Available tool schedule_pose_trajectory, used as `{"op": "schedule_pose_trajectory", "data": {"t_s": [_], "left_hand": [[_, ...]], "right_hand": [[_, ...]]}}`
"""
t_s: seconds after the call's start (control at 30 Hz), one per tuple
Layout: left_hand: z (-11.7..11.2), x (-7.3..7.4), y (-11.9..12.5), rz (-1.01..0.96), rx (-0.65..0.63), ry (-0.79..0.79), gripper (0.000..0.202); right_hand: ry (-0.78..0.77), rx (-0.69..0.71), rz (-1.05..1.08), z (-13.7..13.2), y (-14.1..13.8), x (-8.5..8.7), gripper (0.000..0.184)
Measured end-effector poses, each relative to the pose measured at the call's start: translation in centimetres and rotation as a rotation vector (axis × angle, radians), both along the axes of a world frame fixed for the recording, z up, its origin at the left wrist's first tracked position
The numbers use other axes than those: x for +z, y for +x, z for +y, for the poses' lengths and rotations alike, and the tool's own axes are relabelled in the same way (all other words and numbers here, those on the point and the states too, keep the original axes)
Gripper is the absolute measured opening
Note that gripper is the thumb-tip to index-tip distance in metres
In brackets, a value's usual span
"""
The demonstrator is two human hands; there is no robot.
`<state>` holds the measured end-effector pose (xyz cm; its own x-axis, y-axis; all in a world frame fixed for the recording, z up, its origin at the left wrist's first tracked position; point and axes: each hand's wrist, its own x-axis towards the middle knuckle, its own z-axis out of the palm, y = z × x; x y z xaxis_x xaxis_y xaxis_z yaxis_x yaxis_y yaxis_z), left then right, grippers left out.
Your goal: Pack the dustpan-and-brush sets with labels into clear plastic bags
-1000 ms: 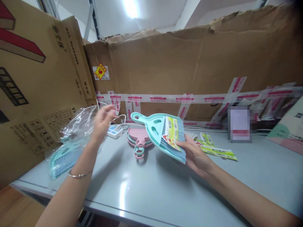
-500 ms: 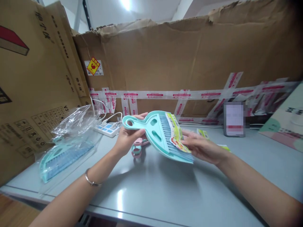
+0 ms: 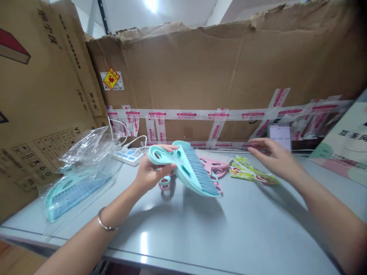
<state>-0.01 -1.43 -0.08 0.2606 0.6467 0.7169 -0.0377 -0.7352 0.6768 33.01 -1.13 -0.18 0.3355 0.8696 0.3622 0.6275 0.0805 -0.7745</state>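
Observation:
My left hand (image 3: 150, 173) grips the handle of a teal hand broom nested in a teal dustpan (image 3: 190, 172), held tilted above the grey table (image 3: 229, 233). My right hand (image 3: 275, 156) hovers open over a pile of green and yellow paper labels (image 3: 248, 173), fingers stretched out and empty. Pink dustpan and broom sets (image 3: 213, 168) lie on the table behind the teal one, partly hidden by it.
A clear plastic bag holding another teal broom set (image 3: 74, 187) lies at the left. A white power strip (image 3: 127, 156) with cables sits near the cardboard wall (image 3: 215, 72). Cardboard boxes (image 3: 37, 95) stand at the left, a printed box (image 3: 346, 149) at the right.
The paper label that lay on the broom's bristles is gone from it. My right hand has left the broom and moved right, over the label pile. My left hand keeps the handle.

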Motion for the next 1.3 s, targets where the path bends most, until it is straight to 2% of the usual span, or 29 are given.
{"op": "schedule_pose_trajectory", "data": {"t_s": [0.03,0.07,0.13,0.17,0.23,0.3,0.33,0.37,0.47,0.5,0.53,0.6,0.67,0.77,0.83,0.97,1.07,1.17,1.23,1.3], "left_hand": [[-0.2,0.1,0.2,0.027,-0.029,0.056,0.024],[-0.3,0.1,0.4,0.051,-0.054,0.122,0.025],[-0.8,0.4,0.8,0.093,-0.081,0.224,0.025],[-1.1,0.5,1.0,0.115,-0.089,0.254,0.026],[-1.6,0.8,1.2,0.157,-0.076,0.300,0.026],[-1.9,1.1,1.2,0.170,0.001,0.382,0.028],[-1.9,1.2,0.9,0.146,0.068,0.420,0.028],[-1.8,1.3,0.6,0.098,0.143,0.440,0.027],[-0.8,1.5,-1.2,-0.079,0.335,0.418,0.021],[-0.3,1.4,-1.8,-0.093,0.375,0.427,0.020],[0.2,1.3,-2.4,-0.069,0.406,0.462,0.021],[1.3,0.7,-3.3,0.075,0.450,0.561,0.021],[2.3,-0.1,-3.7,0.269,0.461,0.589,0.016],[3.3,-1.4,-3.7,0.536,0.468,0.449,0.009],[3.5,-2.0,-3.6,0.661,0.462,0.332,0.010],[3.4,-2.2,-3.4,0.838,0.348,0.221,0.004],[3.3,-2.2,-3.5,0.891,0.301,0.136,0.031],[3.4,-2.4,-3.4,0.898,0.305,0.075,0.040],[3.5,-2.7,-3.3,0.892,0.306,0.063,0.039],[3.4,-2.8,-3.2,0.880,0.310,0.058,0.037]], "right_hand": [[0.119,0.157,-0.070,-0.6,-2.0,0.5,0.014],[0.189,0.362,-0.147,-1.4,-4.0,1.0,0.019],[0.290,0.678,-0.264,-2.6,-8.0,1.8,0.023],[0.289,0.779,-0.309,-3.1,-9.6,2.1,0.022],[0.280,0.887,-0.380,-3.6,-11.8,2.6,0.016],[0.328,0.891,-0.427,-3.7,-12.6,3.4,0.009],[0.391,0.849,-0.442,-3.7,-12.4,4.0,0.007],[0.483,0.768,-0.450,-3.6,-12.0,4.6,0.007],[0.716,0.399,-0.451,-2.7,-9.5,6.3,0.006],[0.740,0.322,-0.474,-2.2,-8.5,6.5,0.005],[0.728,0.315,-0.526,-1.4,-7.6,6.3,0.004],[0.633,0.431,-0.700,0.5,-6.0,5.0,0.009],[0.442,0.535,-0.861,2.6,-5.1,2.5,0.023],[0.231,0.614,-0.923,5.0,-4.6,-1.3,0.032],[0.145,0.660,-0.901,6.0,-4.4,-3.1,0.041],[0.152,0.669,-0.806,6.6,-3.5,-5.4,0.057],[0.199,0.620,-0.711,6.4,-2.9,-7.2,0.062],[0.242,0.570,-0.637,6.1,-3.0,-8.8,0.062],[0.260,0.553,-0.605,6.0,-3.3,-9.3,0.058],[0.273,0.538,-0.574,6.0,-3.3,-9.2,0.054]]}}
